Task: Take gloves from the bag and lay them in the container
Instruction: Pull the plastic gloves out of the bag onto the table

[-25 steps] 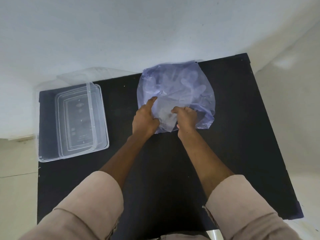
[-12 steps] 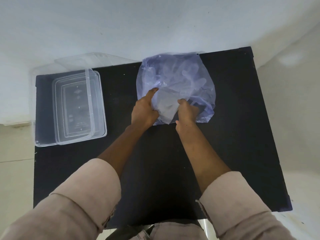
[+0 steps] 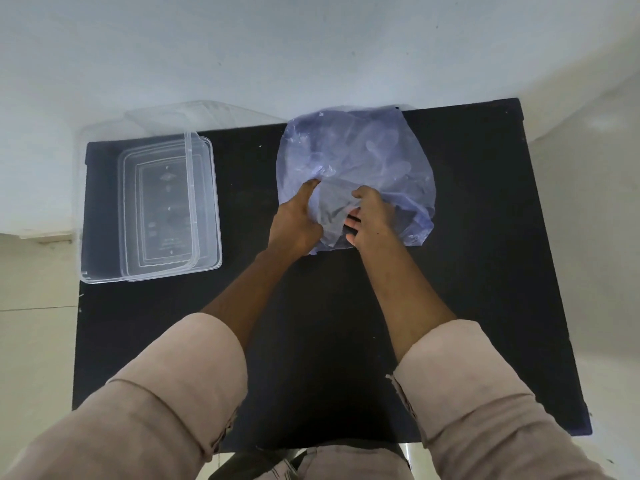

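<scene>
two bare hands work at the near edge of a bluish translucent plastic bag (image 3: 356, 161) that lies on a black table (image 3: 311, 323) toward 1 o'clock from the table's middle. the left hand (image 3: 296, 221) has its fingers curled closed on the bag's near left edge, thumb stretched up along the plastic. the right hand (image 3: 372, 220) holds the near right part of the edge, thumb on top and fingers curled under the film; a few fingertips (image 3: 353, 220) show pink at the mouth, so the grip is partly closed around the plastic. pale gloves (image 3: 381, 150) show faintly through the bag, piled toward its far side, none of them outside it. a clear plastic container (image 3: 169, 206) sits at 10 o'clock on the table, well apart from the bag. a clear lid (image 3: 104, 216) lies partly beneath it and sticks out on its left and far sides. rolled beige sleeves (image 3: 173, 393) cover both upper forearms.
</scene>
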Available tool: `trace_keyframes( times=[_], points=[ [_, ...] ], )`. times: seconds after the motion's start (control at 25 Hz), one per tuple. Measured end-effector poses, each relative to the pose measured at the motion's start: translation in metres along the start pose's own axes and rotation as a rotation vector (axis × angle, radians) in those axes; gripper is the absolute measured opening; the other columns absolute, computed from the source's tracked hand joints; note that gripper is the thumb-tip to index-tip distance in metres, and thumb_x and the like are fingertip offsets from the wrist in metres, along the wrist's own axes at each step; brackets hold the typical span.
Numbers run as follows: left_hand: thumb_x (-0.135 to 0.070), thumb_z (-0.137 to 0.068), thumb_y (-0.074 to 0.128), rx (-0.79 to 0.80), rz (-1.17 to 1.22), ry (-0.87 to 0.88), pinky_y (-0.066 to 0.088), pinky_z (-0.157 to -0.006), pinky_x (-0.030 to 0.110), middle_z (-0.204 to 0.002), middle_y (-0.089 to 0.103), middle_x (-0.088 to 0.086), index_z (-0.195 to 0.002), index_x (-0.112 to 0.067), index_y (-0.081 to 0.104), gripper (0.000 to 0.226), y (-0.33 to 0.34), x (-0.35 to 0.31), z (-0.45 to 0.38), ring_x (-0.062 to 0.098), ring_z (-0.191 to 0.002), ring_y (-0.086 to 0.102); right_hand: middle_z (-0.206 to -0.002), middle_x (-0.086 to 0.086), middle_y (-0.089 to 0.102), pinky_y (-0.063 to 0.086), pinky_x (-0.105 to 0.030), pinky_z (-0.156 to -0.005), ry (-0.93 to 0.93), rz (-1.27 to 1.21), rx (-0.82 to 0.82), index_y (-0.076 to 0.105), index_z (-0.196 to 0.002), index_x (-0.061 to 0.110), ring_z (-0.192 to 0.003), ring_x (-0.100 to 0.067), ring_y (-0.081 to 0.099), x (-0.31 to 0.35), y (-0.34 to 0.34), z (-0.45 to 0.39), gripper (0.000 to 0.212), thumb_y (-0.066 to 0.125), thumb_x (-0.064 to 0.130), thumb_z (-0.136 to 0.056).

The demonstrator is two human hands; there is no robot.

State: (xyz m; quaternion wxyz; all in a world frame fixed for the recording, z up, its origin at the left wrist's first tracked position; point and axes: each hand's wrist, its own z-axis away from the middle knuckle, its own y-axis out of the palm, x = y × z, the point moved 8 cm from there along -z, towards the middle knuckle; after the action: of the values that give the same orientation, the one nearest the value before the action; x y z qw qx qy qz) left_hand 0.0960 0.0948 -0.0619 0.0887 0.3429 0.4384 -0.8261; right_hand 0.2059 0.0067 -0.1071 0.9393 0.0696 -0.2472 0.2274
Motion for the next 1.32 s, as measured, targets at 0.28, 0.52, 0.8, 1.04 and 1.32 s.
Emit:
trace_keyframes(
  times=[0.28, 0.52, 0.8, 1.04, 1.32],
  points=[
    [-0.001, -0.083, 0.061, 0.016, 0.049, -0.024, 0.044, -0.06, 0.015, -0.1, 0.055, 0.006, -0.147, -0.035, 0.026, 0.08, 0.002, 0.004, -0.001, 0.019, -0.081, 0.061, -0.101, -0.01, 0.071, 0.058, -0.041, -0.074, -0.013, 0.044, 0.005, 0.06, -0.109, 0.013, -0.089, -0.029, 0.069, -0.002, 0.01, -0.004, 0.055, 0.074, 0.024, -0.056],
    [-0.002, -0.084, 0.059, -0.008, 0.055, -0.039, 0.048, -0.07, 0.023, -0.105, 0.057, 0.009, -0.148, -0.033, 0.025, 0.079, -0.006, 0.001, 0.001, 0.017, -0.085, 0.057, -0.11, -0.004, 0.065, 0.053, -0.052, -0.092, -0.24, 0.119, -0.028, 0.057, -0.109, 0.019, -0.105, -0.033, 0.063, 0.006, 0.017, -0.003, 0.035, 0.069, 0.013, -0.076],
    [-0.006, -0.084, 0.061, -0.072, 0.01, -0.008, 0.056, -0.086, 0.042, -0.117, 0.061, 0.019, -0.149, -0.031, 0.024, 0.079, -0.023, -0.002, -0.001, 0.036, -0.097, 0.065, -0.075, -0.006, 0.062, 0.053, -0.043, -0.087, -0.179, 0.07, 0.122, 0.062, -0.084, 0.005, -0.092, -0.037, 0.065, 0.009, -0.025, 0.026, 0.004, 0.064, 0.004, -0.082],
    [-0.011, -0.087, 0.063, -0.007, -0.057, 0.019, 0.052, -0.093, 0.046, -0.128, 0.058, 0.018, -0.15, -0.031, 0.021, 0.079, -0.015, 0.008, 0.015, 0.037, -0.111, 0.061, -0.084, -0.007, 0.067, 0.057, -0.037, -0.073, -0.117, 0.049, 0.162, 0.066, -0.088, 0.008, -0.077, -0.018, 0.064, -0.049, -0.09, 0.084, 0.011, 0.057, 0.002, -0.088],
    [-0.023, -0.083, 0.065, -0.254, -0.037, 0.159, 0.045, -0.097, 0.047, -0.126, 0.05, 0.013, -0.132, -0.029, 0.052, 0.051, -0.031, 0.064, 0.127, 0.029, -0.114, 0.052, -0.113, -0.009, 0.067, 0.06, -0.039, -0.075, -0.06, 0.137, 0.102, 0.065, -0.102, 0.01, -0.105, -0.028, 0.067, -0.174, -0.106, 0.118, 0.012, 0.06, 0.015, -0.093]
  ],
)
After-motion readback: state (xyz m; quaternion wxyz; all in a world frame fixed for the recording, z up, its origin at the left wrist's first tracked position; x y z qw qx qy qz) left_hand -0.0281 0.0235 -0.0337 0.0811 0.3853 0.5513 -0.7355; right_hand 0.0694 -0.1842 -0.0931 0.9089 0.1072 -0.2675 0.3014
